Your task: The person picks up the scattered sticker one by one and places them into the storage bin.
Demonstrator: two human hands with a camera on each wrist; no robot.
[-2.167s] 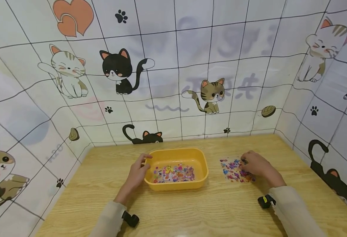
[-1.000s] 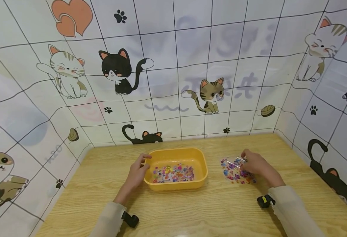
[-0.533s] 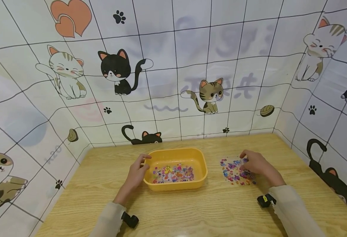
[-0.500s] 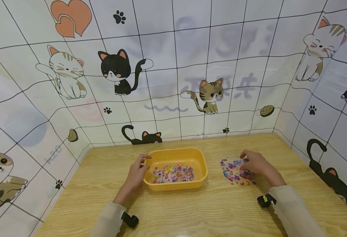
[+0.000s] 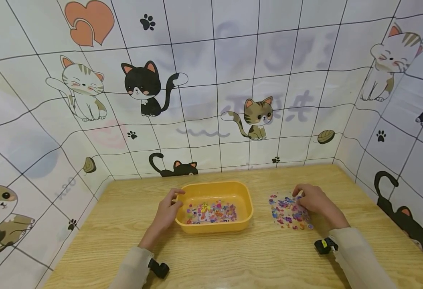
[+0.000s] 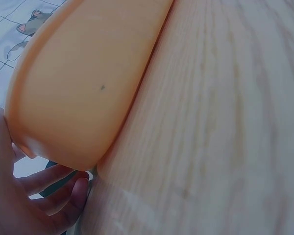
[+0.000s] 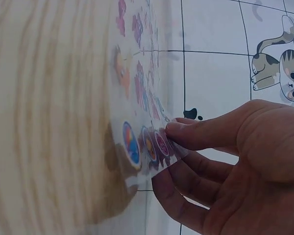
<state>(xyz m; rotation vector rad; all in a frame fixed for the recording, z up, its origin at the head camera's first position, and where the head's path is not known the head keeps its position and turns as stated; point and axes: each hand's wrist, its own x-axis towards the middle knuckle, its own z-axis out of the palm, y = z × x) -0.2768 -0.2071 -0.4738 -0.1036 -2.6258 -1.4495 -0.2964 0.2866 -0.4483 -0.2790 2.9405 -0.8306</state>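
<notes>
At the left end of a yellow plastic tray (image 5: 215, 228), my left hand (image 5: 168, 208) grips the rim. The left wrist view shows its fingers curled about the end of the tray wall (image 6: 83, 88). Inside the tray lie colourful stickers (image 5: 211, 212), seemingly on clear film. Right of the tray is a clear sticker sheet (image 5: 287, 214) with small purple, blue and pink figures. My right hand (image 5: 314, 199) pinches its right edge between thumb and fingers. In the right wrist view that sheet edge (image 7: 152, 152) is raised off the table and casts a shadow.
The pale wood table (image 5: 211, 261) meets a cloth backdrop (image 5: 204, 140) printed with cats and grid lines at the back and both sides. A small black camera sits on each wrist.
The sticker sheet has shifted slightly toward me, its near edge now lower in the head view. A bright glare on it a second ago is gone. My left hand and the tray stay put.
</notes>
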